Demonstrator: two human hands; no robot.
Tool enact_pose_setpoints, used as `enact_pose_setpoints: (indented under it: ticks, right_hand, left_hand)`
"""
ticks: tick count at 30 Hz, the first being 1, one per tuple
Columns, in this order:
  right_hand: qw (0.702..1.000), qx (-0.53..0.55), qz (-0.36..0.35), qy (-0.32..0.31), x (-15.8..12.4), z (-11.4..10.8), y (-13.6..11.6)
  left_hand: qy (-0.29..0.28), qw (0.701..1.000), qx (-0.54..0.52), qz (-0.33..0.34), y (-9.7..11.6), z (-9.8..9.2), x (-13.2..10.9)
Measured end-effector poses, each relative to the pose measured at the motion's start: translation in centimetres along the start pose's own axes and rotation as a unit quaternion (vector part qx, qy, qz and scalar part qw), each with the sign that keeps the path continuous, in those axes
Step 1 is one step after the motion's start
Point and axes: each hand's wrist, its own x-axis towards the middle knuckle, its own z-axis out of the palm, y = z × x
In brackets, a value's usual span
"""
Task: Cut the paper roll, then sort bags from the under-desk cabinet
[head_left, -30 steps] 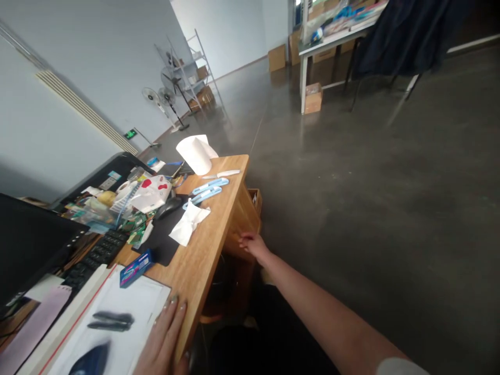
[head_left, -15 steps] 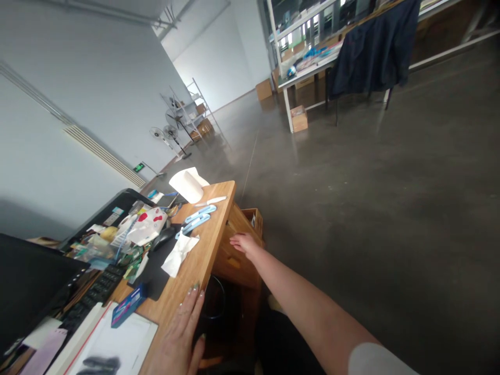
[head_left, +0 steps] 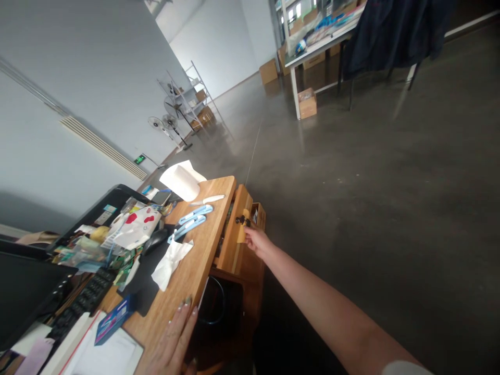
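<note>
My right hand (head_left: 258, 240) reaches to the front of a wooden drawer (head_left: 235, 234), its fingers bent against the pull area. Small dark pieces (head_left: 242, 221), too blurred to name, sit on the drawer front just above my fingertips. The drawer stands partly out from under the desk top, showing a narrow gap with unclear contents. My left hand (head_left: 174, 338) lies flat along the front edge of the wooden desk (head_left: 213, 229), fingers stretched out and holding nothing. Nearest to it on the desk is a crumpled white tissue (head_left: 171, 263).
Light-blue-handled tools (head_left: 189, 224), a white-handled knife (head_left: 211, 199) and a paper roll (head_left: 183, 182) lie near the desk's far end. A mouse (head_left: 155, 241), keyboard (head_left: 84, 299), blue box (head_left: 113, 320) and monitor (head_left: 31, 291) are at left. Behind stands another table (head_left: 324, 49).
My right hand has moved onto the drawer front, and the drawer has come out from its closed position. My left hand stays flat on the desk edge. The view has shifted slightly.
</note>
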Motion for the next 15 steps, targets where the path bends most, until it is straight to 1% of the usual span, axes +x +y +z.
enact_pose_setpoints:
  ticks: [3, 6, 8, 10, 12, 15]
  right_hand:
    - [0.999, 0.006, -0.04, 0.021, -2.1, -4.2, -1.8]
    - [0.996, -0.005, -0.077, 0.037, -4.4, -7.1, -3.2]
    - [0.994, -0.03, -0.097, 0.046, -5.4, -8.0, -3.7]
    - [0.989, -0.067, -0.117, 0.054, -5.9, -8.3, -3.7]
    - [0.982, -0.112, -0.138, 0.062, -5.9, -8.3, -3.6]
    - [0.964, -0.194, -0.166, 0.077, -6.1, -8.9, -3.9]
  left_hand:
    - [0.012, 1.0, 0.01, -0.004, 0.1, 0.5, 0.0]
    - [0.03, 0.999, 0.02, 0.004, 0.2, 0.2, 0.2]
    - [0.033, 0.999, 0.024, 0.007, 0.3, -0.3, 0.4]
    - [0.035, 0.999, 0.024, 0.005, 0.5, -1.0, 0.6]
    - [-0.003, 1.0, 0.011, -0.015, 0.9, -1.9, 0.9]
    - [-0.071, 0.994, -0.032, -0.072, 1.8, -3.2, 1.3]
